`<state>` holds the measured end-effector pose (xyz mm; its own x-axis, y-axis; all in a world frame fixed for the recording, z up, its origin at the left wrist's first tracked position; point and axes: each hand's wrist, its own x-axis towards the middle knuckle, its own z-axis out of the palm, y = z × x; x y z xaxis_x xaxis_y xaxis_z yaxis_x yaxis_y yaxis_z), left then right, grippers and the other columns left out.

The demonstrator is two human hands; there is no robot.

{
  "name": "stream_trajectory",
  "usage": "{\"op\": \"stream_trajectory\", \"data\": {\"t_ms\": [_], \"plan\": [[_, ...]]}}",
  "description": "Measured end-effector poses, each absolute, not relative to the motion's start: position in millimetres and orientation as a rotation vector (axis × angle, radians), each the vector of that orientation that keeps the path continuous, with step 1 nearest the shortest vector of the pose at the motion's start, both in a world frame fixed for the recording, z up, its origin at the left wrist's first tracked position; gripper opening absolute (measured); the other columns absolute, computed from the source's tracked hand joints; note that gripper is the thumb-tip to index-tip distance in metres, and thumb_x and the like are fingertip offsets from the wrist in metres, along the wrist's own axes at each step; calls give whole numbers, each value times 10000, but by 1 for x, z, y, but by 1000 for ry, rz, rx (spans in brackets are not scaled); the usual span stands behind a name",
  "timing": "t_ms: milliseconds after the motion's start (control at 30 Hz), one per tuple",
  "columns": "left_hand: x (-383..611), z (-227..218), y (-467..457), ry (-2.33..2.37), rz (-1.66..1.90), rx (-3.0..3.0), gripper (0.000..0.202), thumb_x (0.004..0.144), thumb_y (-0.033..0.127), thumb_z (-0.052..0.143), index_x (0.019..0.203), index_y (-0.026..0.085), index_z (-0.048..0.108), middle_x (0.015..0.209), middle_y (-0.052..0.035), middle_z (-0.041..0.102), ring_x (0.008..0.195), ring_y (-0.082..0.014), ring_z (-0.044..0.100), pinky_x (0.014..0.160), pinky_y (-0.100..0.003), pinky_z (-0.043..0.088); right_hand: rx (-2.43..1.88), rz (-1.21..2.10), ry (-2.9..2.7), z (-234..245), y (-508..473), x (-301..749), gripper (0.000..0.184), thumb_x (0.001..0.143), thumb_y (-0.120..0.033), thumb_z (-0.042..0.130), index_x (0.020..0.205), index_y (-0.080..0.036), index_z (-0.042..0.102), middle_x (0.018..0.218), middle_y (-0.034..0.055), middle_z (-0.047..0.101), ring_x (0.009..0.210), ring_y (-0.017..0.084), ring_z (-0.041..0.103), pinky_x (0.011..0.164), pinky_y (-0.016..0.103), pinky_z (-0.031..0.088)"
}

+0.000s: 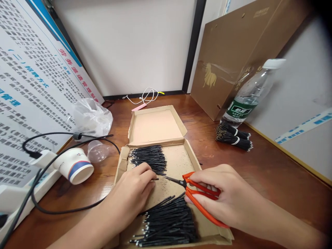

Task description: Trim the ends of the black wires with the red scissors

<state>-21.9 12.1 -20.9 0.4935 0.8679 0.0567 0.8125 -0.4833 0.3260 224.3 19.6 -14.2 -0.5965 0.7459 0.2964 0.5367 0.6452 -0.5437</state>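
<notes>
My right hand (220, 193) grips a pair of scissors (202, 188) with orange-red handles, blades pointing left over the open cardboard box (192, 155). My left hand (137, 185) is closed in a pinch, with the dark end of a thin black wire poking out by the fingertips, close to the scissor tips. Behind that hand lies a pile of short black wires (150, 157) in the box. A larger pile of black wires (171, 219) with silvery ends lies nearest me. Small dark bits dot the box floor between the piles.
On the right, two tied bundles of black wires (233, 136) lie before a water bottle (242, 93) and a brown carton (233, 52). Leftward are a paper cup (77, 166), a clear plastic cup (98, 151), a plastic bag (93, 117) and a black cable (75, 211). A white cord (149, 95) lies behind.
</notes>
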Motion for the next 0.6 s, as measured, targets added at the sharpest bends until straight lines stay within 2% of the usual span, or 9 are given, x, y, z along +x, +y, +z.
{"op": "stream_trajectory", "data": {"t_ms": [233, 600], "plan": [[-17, -18, 7, 1286, 405, 2431, 236, 942, 58, 451, 888, 174, 649, 991, -72, 651, 922, -208, 586, 805, -336, 502, -1036, 570, -2349, -16, 21, 224, 98, 843, -172, 611, 792, -152, 692, 548, -25, 584, 466, 98, 433, 503, 253, 324], [-17, -15, 4, 1304, 380, 2423, 240, 961, 66, 427, 890, 150, 640, 1003, -81, 641, 942, -217, 549, 836, -367, 483, -1018, 586, -2349, -16, 21, 226, 113, 846, -181, 609, 783, -133, 690, 553, -24, 563, 472, 96, 406, 488, 250, 311]]}}
